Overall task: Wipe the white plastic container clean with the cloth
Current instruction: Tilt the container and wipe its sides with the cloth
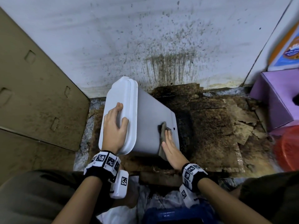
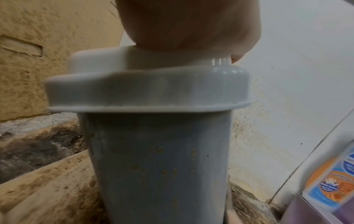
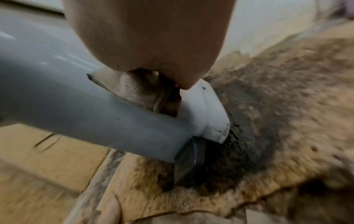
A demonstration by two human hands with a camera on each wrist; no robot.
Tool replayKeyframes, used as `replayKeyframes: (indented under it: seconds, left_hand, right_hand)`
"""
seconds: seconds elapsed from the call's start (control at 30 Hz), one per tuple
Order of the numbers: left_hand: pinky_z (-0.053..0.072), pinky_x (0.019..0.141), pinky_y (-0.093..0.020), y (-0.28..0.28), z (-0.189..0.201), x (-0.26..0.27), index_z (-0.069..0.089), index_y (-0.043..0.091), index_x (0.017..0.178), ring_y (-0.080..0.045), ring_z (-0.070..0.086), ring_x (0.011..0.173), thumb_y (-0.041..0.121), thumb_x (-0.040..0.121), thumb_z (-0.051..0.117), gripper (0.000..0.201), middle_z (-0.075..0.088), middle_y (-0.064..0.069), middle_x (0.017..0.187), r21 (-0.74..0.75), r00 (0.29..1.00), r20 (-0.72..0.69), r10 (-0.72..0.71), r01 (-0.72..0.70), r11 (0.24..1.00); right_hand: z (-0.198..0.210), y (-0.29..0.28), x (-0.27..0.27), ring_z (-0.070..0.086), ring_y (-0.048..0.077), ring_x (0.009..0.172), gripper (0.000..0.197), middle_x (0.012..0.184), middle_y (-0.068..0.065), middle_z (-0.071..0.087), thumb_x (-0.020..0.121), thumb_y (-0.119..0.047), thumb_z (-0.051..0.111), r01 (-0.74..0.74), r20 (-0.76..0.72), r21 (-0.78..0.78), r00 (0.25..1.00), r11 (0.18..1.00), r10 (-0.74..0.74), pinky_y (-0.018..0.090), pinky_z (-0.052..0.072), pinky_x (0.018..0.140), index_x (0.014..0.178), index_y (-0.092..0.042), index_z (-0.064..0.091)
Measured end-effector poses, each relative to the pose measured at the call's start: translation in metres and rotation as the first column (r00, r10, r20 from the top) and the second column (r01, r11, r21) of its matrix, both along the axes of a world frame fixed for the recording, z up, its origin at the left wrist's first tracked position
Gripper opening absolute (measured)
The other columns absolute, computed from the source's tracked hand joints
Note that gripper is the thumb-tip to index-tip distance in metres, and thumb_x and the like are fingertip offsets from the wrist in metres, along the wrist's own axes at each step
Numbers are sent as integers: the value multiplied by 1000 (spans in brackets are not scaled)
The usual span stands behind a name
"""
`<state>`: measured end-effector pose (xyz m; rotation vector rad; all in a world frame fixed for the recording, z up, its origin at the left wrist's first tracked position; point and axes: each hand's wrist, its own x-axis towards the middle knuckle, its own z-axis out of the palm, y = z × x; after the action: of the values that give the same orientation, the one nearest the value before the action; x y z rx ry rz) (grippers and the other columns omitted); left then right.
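Observation:
The white plastic container [image 1: 148, 113] leans over on the floor, lid [image 1: 116, 94] to the left and base to the right. My left hand [image 1: 119, 114] grips the raised middle of the lid between thumb and fingers. My right hand [image 1: 167, 138] lies flat with straight fingers and presses a grey-brown cloth [image 1: 163, 131] onto the container's side near the base. In the left wrist view the container's [image 2: 157, 166] near side carries brown specks below the lid [image 2: 145, 91]. The right wrist view shows the cloth [image 3: 138, 89] folded under my right hand [image 3: 149, 34] on the container [image 3: 76, 106].
Soaked, dirty cardboard [image 1: 218, 123] covers the floor under and right of the container. A stained white wall [image 1: 161, 46] stands behind it. A cardboard box [image 1: 32, 94] closes the left side. A purple box [image 1: 278, 97] and a red basket [image 1: 289, 147] sit at the right.

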<state>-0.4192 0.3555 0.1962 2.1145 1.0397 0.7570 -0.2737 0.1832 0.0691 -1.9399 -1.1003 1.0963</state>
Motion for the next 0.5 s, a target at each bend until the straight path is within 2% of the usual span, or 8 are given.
replayKeyframes:
  seconds: [0.07, 0.13, 0.17, 0.3, 0.37, 0.43, 0.5]
  left_hand:
    - [28, 116, -29, 0, -1, 1, 51, 18, 144, -9, 37, 139, 27, 93, 47, 51, 49, 5, 151, 7, 1000, 3, -9, 9, 1000]
    - [27, 116, -28, 0, -1, 2, 52, 18, 143, -7, 37, 138, 27, 93, 48, 50, 50, 5, 150, 11, 1000, 8, -14, 14, 1000]
    - [27, 116, -27, 0, -1, 3, 52, 18, 142, -6, 37, 138, 26, 93, 48, 50, 50, 5, 150, 13, 1000, 10, -15, 15, 1000]
    - [28, 117, -28, 3, -3, 1, 53, 16, 141, -9, 39, 139, 29, 92, 47, 52, 51, 4, 149, 17, 1000, 25, -7, 7, 1000]
    - [28, 117, -28, 5, -3, 0, 53, 15, 142, -12, 40, 140, 32, 91, 46, 54, 51, 3, 149, 20, 1000, 23, -12, 11, 1000]
    - [27, 116, -26, 4, -3, 0, 52, 16, 142, -11, 39, 140, 29, 92, 46, 53, 51, 3, 149, 23, 1000, 13, -8, 8, 1000]
    - [26, 114, -24, 2, -2, 1, 52, 17, 143, -9, 39, 139, 26, 93, 47, 51, 51, 3, 149, 23, 1000, 10, -3, 2, 1000]
  right_hand:
    - [-9, -2, 6, -13, 21, 155, 55, 165, 5, -15, 111, -20, 19, 49, -19, -91, 999, 995, -51, 14, -8, 115, 155, -3, -8]
    - [-12, -1, 9, -5, 23, 156, 53, 167, 11, -5, 110, -21, 20, 130, -41, -132, 990, 983, -136, 22, -1, 120, 157, -3, 1]
    - [-12, 1, 10, -5, 24, 156, 52, 167, 12, -5, 111, -20, 19, 140, -49, -157, 988, 978, -149, 26, 0, 122, 157, -3, 2]
    - [1, 14, 11, -20, 29, 153, 51, 165, 15, -18, 111, -16, 13, 109, -107, -239, 985, 965, -138, 35, -7, 123, 156, 1, -3]
    - [8, 16, 9, -18, 28, 153, 52, 166, 15, -16, 111, -19, 15, 147, -128, -201, 976, 969, -175, 35, -8, 123, 157, -1, -4]
    - [19, 18, 3, -23, 27, 152, 54, 165, 13, -20, 111, -20, 15, 160, -203, -192, 959, 968, -199, 35, -12, 121, 156, -3, -9]
    - [29, 21, -7, -27, 28, 150, 52, 164, 13, -21, 111, -17, 14, 177, -270, -173, 937, 969, -219, 34, -14, 120, 157, -1, -6]
